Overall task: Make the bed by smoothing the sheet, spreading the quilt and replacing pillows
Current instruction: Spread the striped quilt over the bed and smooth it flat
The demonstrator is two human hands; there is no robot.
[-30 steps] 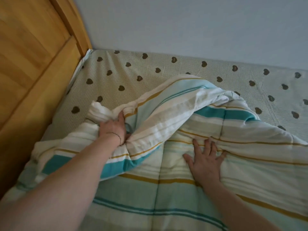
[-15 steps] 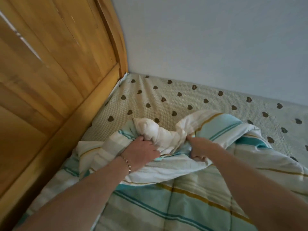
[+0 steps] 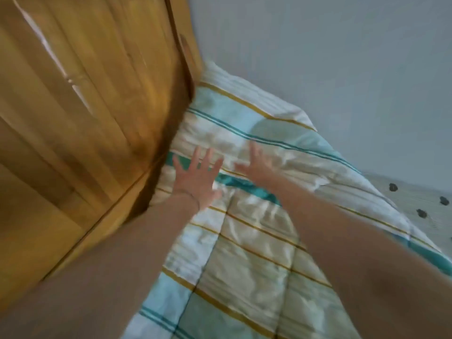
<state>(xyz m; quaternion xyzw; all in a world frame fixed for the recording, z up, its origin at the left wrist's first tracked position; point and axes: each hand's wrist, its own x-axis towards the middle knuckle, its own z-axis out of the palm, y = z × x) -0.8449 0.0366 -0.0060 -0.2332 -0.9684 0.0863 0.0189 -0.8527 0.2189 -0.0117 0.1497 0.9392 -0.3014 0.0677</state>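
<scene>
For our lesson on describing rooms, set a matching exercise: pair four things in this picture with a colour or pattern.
Things:
1. wooden headboard
2. padded quilt
3. fitted bed sheet
4. plain wall

Descriptions:
A. dark heart shapes on a pale ground
B. pale blue-grey
C. honey brown
D. teal, white and mustard stripes

Pairs: 1-C, 2-D, 3-A, 4-B

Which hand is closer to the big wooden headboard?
The left hand. It lies spread on the striped quilt right beside the wooden headboard. The right hand is farther along the quilt, on the side away from the headboard.
</scene>
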